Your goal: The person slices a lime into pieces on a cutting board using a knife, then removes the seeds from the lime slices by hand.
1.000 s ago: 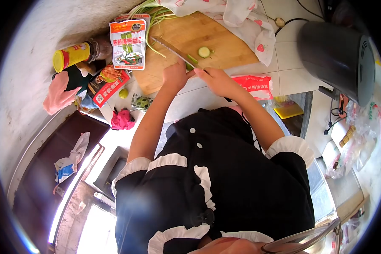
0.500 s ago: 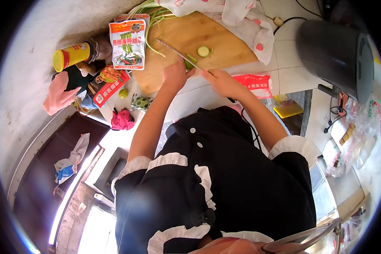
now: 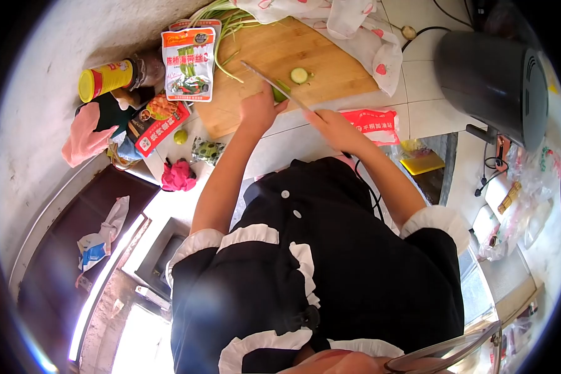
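My right hand [image 3: 333, 129] is closed round the handle of a kitchen knife [image 3: 271, 82]. The blade slants up to the left over the cutting board [image 3: 336, 50], across the green vegetable [image 3: 280, 92], which looks like a cucumber or zucchini. My left hand [image 3: 259, 112] is closed on that vegetable at the board's near edge, its fingertips partly hidden. A pale, green-rimmed cut piece [image 3: 299, 76] lies on the board just beyond the blade.
Long green stalks [image 3: 227, 22] and a white and orange food packet [image 3: 188, 65] lie at the board's left. A strawberry-print cloth [image 3: 380, 53] covers its far right corner. Near my right forearm is a red packet [image 3: 371, 124]; farther right stands a dark cylindrical appliance [image 3: 480, 78].
My right hand and the knife have shifted a little to the right and towards my body. My left hand stays in place on the vegetable.
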`<state>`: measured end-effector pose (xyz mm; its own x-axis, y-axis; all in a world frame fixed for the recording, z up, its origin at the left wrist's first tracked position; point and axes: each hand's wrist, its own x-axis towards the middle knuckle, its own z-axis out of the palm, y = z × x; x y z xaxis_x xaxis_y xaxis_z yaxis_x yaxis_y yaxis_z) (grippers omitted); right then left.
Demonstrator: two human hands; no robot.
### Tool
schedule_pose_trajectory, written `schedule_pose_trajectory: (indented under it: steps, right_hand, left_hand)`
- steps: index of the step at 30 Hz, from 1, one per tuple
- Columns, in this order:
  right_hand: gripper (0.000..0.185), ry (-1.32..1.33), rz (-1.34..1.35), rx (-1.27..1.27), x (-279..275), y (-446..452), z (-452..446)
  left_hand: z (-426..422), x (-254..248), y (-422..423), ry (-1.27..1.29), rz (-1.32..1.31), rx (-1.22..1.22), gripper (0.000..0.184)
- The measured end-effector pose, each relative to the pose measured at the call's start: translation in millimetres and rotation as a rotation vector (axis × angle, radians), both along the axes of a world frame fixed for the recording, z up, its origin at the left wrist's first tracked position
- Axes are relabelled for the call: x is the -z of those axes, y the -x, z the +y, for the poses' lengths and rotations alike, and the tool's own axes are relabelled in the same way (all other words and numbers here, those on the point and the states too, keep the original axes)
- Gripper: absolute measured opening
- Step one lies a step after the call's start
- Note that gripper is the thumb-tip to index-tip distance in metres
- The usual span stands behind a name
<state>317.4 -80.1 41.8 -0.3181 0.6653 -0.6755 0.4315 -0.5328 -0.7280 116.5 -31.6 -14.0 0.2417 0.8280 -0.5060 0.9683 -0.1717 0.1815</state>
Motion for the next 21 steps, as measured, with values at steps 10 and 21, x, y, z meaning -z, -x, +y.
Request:
schedule_pose_trajectory:
  steps: [10,21]
  right_hand:
    - [0.062,0.269,0.117,0.04,-6.9,-19.4,5.4]
    - [0.062,0.208,0.066,0.019,12.1,19.2,38.4]
  left_hand:
    - [3.7,-7.7,2.3,0.018,-0.029,-0.013,0.065]
    - [3.1,2.3,4.5,0.031,-0.018,-0.013,0.065]
